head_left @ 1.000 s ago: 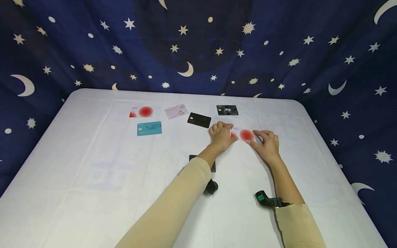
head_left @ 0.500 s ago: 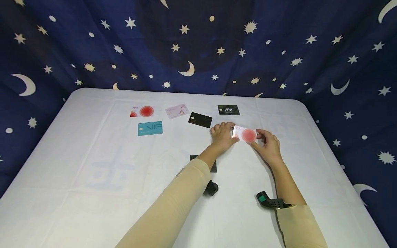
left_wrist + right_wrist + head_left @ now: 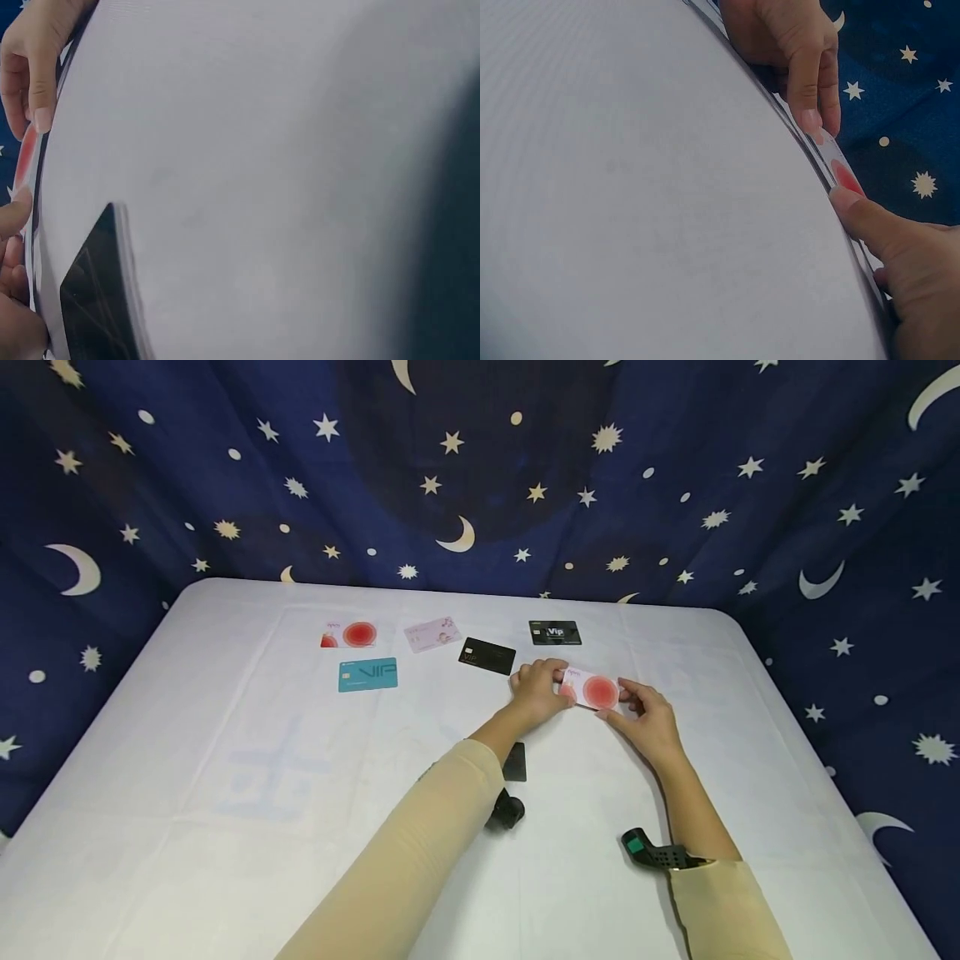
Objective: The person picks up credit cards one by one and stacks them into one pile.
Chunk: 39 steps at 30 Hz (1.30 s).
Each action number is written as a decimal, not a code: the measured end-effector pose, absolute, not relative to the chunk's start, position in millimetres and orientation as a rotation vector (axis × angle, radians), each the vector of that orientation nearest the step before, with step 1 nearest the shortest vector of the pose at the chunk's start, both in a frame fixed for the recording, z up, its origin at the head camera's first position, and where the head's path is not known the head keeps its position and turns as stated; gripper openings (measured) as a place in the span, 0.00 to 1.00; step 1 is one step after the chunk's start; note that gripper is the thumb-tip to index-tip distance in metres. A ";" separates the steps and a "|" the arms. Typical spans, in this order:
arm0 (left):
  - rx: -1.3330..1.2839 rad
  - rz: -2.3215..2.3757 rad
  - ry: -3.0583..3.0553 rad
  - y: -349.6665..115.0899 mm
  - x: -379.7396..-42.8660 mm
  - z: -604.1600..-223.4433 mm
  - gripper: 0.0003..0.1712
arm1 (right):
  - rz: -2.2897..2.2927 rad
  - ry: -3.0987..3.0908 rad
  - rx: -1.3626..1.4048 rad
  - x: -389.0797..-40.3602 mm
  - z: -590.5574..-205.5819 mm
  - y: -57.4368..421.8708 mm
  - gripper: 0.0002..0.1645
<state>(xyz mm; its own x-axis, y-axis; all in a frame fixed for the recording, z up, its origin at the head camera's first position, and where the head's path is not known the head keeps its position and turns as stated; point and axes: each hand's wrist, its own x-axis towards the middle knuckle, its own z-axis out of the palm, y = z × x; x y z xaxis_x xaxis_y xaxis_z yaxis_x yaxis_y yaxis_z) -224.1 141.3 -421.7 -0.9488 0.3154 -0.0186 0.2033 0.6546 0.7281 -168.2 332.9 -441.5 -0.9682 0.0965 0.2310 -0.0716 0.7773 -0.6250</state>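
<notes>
In the head view, a white card (image 3: pixel 591 689) with a red circle is stretched between both hands, tilted a little off the white table. My left hand (image 3: pixel 538 688) pinches its left end, thumb in front and fingers behind. At the opposite end, my right hand (image 3: pixel 647 723) pinches the right edge. The right wrist view shows the card (image 3: pixel 845 176) edge-on between the left hand (image 3: pixel 791 52) and the right hand (image 3: pixel 907 251). Near the left hand lie a black VIP card (image 3: pixel 487 656) and another black Vip card (image 3: pixel 555 632).
A similar red-circle card (image 3: pixel 359 634), a pale pink card (image 3: pixel 432 634) and a teal VIP card (image 3: pixel 367 675) lie left on the white tablecloth (image 3: pixel 187 735). A dark card (image 3: pixel 515 762) is partly hidden under the left forearm. A starry blue curtain (image 3: pixel 375 485) hangs behind.
The red-circle card between my hands lay flat on the table a second ago; both hands have since pinched its ends and raised it slightly. The other cards stay put.
</notes>
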 end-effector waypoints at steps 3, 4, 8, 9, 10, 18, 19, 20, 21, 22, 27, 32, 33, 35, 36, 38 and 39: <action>0.461 1.205 2.688 138.0 -225.7 -420.8 0.36 | 0.962 -2.722 -0.013 -167.2 -442.1 334.0 0.37; 0.475 1.197 2.682 137.0 -226.0 -420.4 0.36 | 0.961 -2.720 -0.011 -167.0 -442.3 334.2 0.37; 0.530 1.165 2.666 132.7 -227.2 -419.6 0.40 | 0.964 -2.735 -0.012 -166.2 -443.7 334.7 0.37; 0.544 1.159 2.663 131.5 -227.8 -419.6 0.40 | 0.969 -2.738 -0.015 -166.0 -443.9 334.7 0.37; 0.557 1.159 2.656 130.3 -228.4 -419.8 0.41 | 0.972 -2.743 -0.019 -166.0 -444.1 334.6 0.37; 0.654 1.193 2.618 122.4 -235.4 -422.5 0.37 | 1.061 -2.743 -0.074 -165.7 -443.5 334.0 0.40; 0.664 1.200 2.612 121.7 -235.7 -422.2 0.37 | 1.079 -2.740 -0.081 -165.5 -443.5 333.8 0.40; 0.672 1.207 2.605 121.1 -235.7 -421.6 0.37 | 1.096 -2.735 -0.086 -165.2 -443.5 333.6 0.40; 0.681 1.208 2.602 120.5 -235.5 -421.0 0.36 | 1.118 -2.729 -0.089 -164.9 -443.4 333.2 0.40; 0.691 1.207 2.597 119.8 -235.0 -420.3 0.36 | 1.136 -2.721 -0.091 -164.8 -443.5 332.9 0.40; 0.745 1.182 2.587 115.0 -232.0 -417.1 0.37 | 1.190 -2.691 -0.074 -164.3 -442.4 330.4 0.38; 0.825 1.214 2.557 107.8 -233.0 -414.4 0.37 | 1.262 -2.643 -0.051 -163.8 -439.2 327.3 0.36; 0.844 1.220 2.555 106.2 -233.6 -414.0 0.36 | 1.274 -2.636 -0.049 -163.6 -438.3 326.4 0.36; 0.864 1.249 2.536 102.2 -234.2 -413.4 0.36 | 1.295 -2.630 -0.045 -163.3 -436.1 324.6 0.36; 0.862 1.269 2.522 100.0 -234.1 -413.3 0.35 | 1.296 -2.634 -0.045 -162.9 -434.6 323.5 0.37; 0.834 1.322 2.481 95.2 -233.6 -414.0 0.35 | 1.308 -2.635 -0.044 -162.3 -431.5 320.9 0.37; 0.814 1.356 2.454 92.6 -233.0 -414.3 0.36 | 1.316 -2.633 -0.039 -162.0 -429.9 319.5 0.37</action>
<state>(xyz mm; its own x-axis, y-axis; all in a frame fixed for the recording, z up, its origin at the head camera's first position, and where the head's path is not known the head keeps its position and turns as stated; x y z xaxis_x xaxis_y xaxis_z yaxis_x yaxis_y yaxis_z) -233.0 92.6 -414.3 -0.8220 0.5651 0.0706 0.3606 0.4205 0.8325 -162.0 319.5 -429.9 -0.9801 0.1117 0.1643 -0.0643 0.6040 -0.7944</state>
